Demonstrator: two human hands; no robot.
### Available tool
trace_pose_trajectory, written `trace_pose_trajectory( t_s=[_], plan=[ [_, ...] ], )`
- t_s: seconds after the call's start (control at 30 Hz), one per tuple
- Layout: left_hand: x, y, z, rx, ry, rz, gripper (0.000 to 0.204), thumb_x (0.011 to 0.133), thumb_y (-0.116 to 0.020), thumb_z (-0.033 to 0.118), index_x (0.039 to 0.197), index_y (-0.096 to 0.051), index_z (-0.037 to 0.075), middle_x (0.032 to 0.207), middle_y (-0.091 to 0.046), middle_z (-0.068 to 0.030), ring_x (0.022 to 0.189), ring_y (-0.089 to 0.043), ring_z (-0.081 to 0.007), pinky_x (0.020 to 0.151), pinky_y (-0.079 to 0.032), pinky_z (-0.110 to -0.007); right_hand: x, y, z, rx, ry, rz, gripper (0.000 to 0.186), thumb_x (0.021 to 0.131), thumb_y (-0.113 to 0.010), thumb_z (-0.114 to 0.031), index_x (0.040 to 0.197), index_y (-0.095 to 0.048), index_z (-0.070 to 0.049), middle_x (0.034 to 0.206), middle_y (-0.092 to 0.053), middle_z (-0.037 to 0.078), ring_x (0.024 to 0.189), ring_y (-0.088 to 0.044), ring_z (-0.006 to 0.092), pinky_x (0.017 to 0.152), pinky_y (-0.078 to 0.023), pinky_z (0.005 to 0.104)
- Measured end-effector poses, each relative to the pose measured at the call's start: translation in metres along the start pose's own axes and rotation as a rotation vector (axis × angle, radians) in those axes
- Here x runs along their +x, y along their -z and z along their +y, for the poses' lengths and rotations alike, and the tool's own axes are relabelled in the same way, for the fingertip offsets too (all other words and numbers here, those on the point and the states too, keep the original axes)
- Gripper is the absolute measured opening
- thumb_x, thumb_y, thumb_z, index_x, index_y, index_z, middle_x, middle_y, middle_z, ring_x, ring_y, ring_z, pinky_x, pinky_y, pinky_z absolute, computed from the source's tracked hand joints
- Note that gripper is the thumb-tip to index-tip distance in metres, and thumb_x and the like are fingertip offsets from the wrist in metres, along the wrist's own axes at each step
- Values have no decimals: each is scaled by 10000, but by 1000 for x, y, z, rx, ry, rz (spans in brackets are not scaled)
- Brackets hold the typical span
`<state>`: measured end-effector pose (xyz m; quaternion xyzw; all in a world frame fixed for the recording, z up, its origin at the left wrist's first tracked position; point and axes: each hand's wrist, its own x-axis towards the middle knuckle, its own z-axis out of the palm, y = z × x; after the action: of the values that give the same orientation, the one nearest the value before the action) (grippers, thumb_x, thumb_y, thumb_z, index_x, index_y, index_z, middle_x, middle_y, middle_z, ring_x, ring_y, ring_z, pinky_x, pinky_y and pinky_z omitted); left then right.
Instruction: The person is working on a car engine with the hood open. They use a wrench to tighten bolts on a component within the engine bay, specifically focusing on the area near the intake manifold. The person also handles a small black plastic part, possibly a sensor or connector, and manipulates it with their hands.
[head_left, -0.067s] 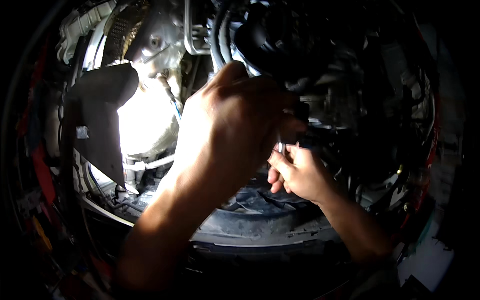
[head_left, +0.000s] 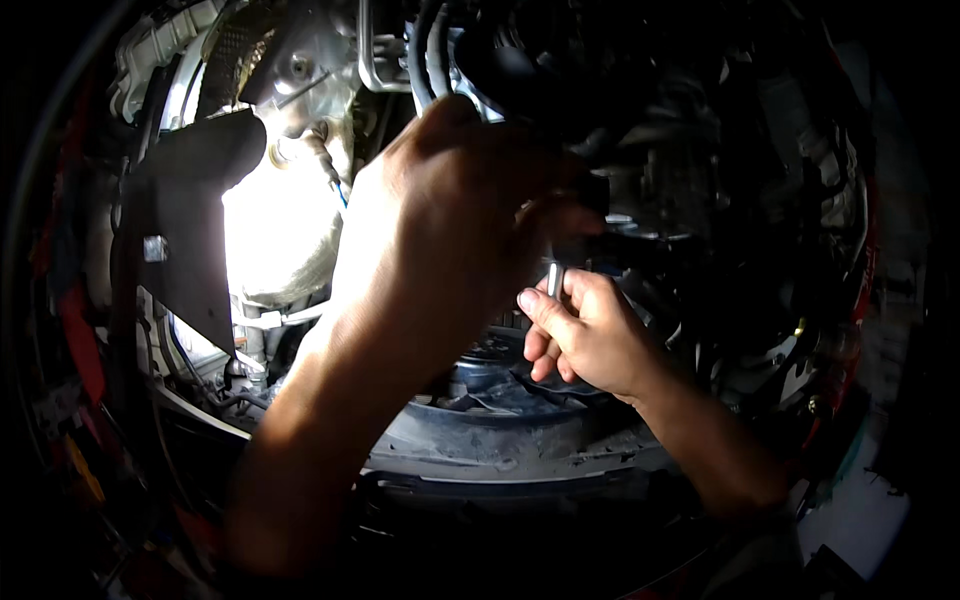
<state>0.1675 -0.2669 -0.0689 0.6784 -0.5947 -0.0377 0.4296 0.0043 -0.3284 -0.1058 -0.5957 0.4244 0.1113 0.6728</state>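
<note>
Over an engine bay, my left hand (head_left: 440, 200) is raised with its fingers curled round something dark (head_left: 596, 192), mostly hidden in shadow. Its kind cannot be made out. Just below and to the right, my right hand (head_left: 590, 330) pinches a slim silver metal shaft (head_left: 555, 280) between thumb and fingers. The shaft stands roughly upright, its top reaching toward the underside of my left hand. Whether it joins the dark thing is hidden.
A brightly lit metal heat shield (head_left: 285, 235) and a dark bent sheet panel (head_left: 190, 210) lie to the left. Hoses (head_left: 428, 50) and a metal pipe (head_left: 368, 50) run at the top. A fan shroud (head_left: 500, 445) curves across the front. The right side is deep in shadow.
The whole view has shifted, so the engine parts sit slightly higher and further left. Both hands keep their grips, and more of the silver shaft shows above my right thumb.
</note>
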Motion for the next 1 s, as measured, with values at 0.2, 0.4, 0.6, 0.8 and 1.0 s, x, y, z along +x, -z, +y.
trace_pose_trajectory(
  t_s=[0.2, 0.4, 0.6, 0.8, 1.0],
  plan=[
    [2, 7, 4, -109, 156, -129, 283, 724, -741, 253, 940, -690, 77, 819, -664, -75, 718, -631, -146, 621, -483, -274, -3, -7, 5, 348, -179, -152, 188, 942, -454, -182, 957, -483, 3, 855, -615, 157, 688, -632, 170, 584, -514, 227],
    [5, 24, 12, -77, 50, -45, 387, 844, -613, 349, 929, -670, -24, 847, -669, -175, 763, -643, -248, 736, -494, -375, 3, -22, 19, 114, -202, -210, 293, 940, -475, -289, 844, -612, -48, 709, -539, 3, 583, -416, 61, 557, -362, 204],
    [-23, 49, 28, 333, 8, 83, 172, 856, -556, 182, 875, -611, 21, 788, -596, -120, 668, -573, -203, 592, -445, -305, 26, -64, -12, 104, -167, -277, 227, 917, -519, -184, 820, -589, 10, 597, -442, 1, 506, -363, 64, 458, -328, 200],
    [-98, 19, 68, -523, 909, -446, 317, 905, -491, 257, 717, -584, 19, 664, -527, -34, 564, -441, -89, 514, -351, -239, 100, -57, 39, 311, 61, -359, 173, 892, -461, -60, 980, -535, 69, 905, -620, 215, 804, -618, 266, 669, -526, 333],
    [-107, -32, 11, -263, 1455, -225, 222, 827, -441, 190, 926, -548, 22, 732, -546, -102, 614, -495, -177, 563, -405, -318, 86, -78, 9, 613, -42, -140, 250, 938, -413, -198, 988, -510, 26, 927, -621, 165, 798, -618, 276, 696, -525, 349]
  ],
)
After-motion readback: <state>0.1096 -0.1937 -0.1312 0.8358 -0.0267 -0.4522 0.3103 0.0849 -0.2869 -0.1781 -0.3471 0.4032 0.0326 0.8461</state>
